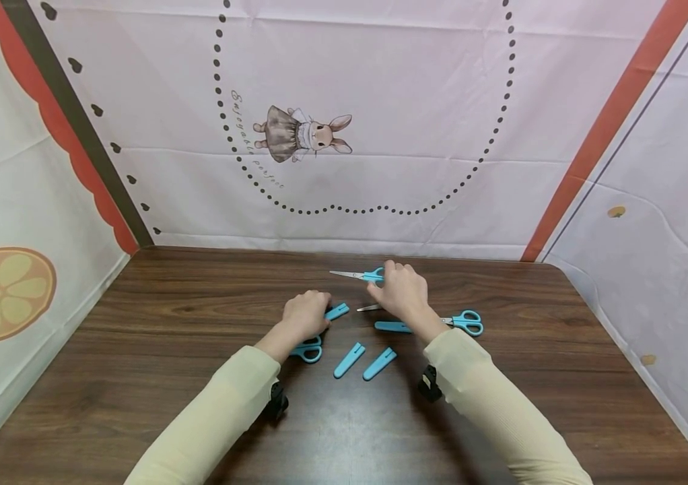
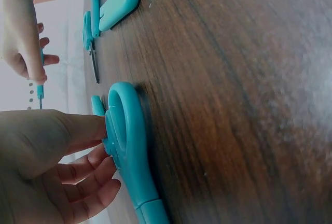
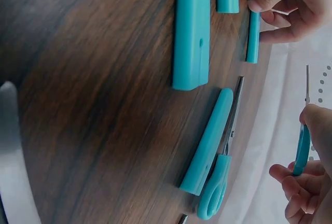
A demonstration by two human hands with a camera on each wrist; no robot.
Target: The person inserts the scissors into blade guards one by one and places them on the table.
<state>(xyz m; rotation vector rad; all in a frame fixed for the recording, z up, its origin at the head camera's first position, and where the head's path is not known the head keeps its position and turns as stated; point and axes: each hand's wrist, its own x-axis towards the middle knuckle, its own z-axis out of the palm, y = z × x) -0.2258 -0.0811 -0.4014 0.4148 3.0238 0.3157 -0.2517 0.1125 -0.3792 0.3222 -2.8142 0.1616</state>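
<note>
In the head view my right hand (image 1: 403,291) holds light-blue-handled scissors (image 1: 373,275) by the handles, raised above the table with the bare blades pointing left. The right wrist view shows the same scissors (image 3: 302,149) in my fingers. My left hand (image 1: 304,314) pinches a blue blade cover (image 1: 337,312) by one end, between thumb and fingers. Beneath that hand lie scissors (image 1: 309,350) whose blades are hidden from the head; the left wrist view shows these scissors (image 2: 129,130) with a cover fitted on.
Two loose blade covers, a left one (image 1: 349,360) and a right one (image 1: 380,364), lie nearer me. Another cover (image 1: 392,327) lies below my right hand, close to bare scissors (image 3: 213,187). More scissors (image 1: 468,322) lie right of my wrist. A cloth wall (image 1: 380,229) stands behind the table.
</note>
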